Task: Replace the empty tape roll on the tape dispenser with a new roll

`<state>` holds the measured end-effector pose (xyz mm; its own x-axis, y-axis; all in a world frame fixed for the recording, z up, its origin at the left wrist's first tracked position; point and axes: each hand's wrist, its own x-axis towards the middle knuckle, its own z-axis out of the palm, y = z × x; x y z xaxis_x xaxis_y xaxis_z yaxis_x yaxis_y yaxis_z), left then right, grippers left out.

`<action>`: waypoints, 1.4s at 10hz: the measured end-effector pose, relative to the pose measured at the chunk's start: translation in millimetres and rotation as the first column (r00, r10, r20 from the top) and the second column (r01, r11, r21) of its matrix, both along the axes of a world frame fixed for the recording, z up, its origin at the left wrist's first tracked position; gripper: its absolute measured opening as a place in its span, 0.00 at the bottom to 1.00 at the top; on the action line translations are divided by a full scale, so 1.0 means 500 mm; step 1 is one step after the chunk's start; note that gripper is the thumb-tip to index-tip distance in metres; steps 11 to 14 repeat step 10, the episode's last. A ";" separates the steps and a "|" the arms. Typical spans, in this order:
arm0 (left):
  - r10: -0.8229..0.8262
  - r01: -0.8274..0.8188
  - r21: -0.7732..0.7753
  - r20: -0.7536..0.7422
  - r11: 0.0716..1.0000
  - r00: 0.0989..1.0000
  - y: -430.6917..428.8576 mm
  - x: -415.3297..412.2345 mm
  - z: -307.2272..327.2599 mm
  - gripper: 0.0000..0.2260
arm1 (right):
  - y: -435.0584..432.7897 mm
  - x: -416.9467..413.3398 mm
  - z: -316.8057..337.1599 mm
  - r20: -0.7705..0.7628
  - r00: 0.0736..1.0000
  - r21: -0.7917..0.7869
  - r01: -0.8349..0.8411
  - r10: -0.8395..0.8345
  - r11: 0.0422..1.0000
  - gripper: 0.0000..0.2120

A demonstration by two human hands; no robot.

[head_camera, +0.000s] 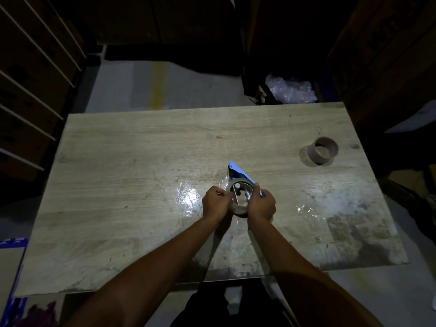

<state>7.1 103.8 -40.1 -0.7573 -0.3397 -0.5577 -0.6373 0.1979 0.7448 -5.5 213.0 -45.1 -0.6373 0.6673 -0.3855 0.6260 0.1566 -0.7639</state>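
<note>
A new tape roll (240,199) sits on the blue tape dispenser (238,172) mid-bench, left hand (215,202) and right hand (262,205) fingers clasped around it. The empty core (322,151) stands well apart near the bench (118,185) right edge.

Blue plastic tape dispenser (236,172): near table centre, pointed end aimed away. Full roll of clear-brown tape (240,199): seated on its hub, opening upward. Empty brown cardboard core (322,151): on its side, far right, well apart.
</note>
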 end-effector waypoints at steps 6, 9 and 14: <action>-0.107 0.100 -0.096 -0.077 0.990 0.991 -0.009 0.004 -0.016 0.07 | 0.033 0.004 -0.001 0.062 0.892 0.351 -0.439 0.447 0.827 0.16; -0.340 0.276 -0.313 -0.172 0.909 0.925 -0.038 0.010 0.006 0.15 | 0.058 0.017 0.022 0.163 0.697 0.437 -0.685 0.698 0.582 0.18; -0.475 0.336 -0.493 -0.187 0.802 0.860 -0.058 0.011 0.026 0.18 | 0.063 0.014 0.039 0.240 0.608 0.534 -0.733 0.757 0.420 0.20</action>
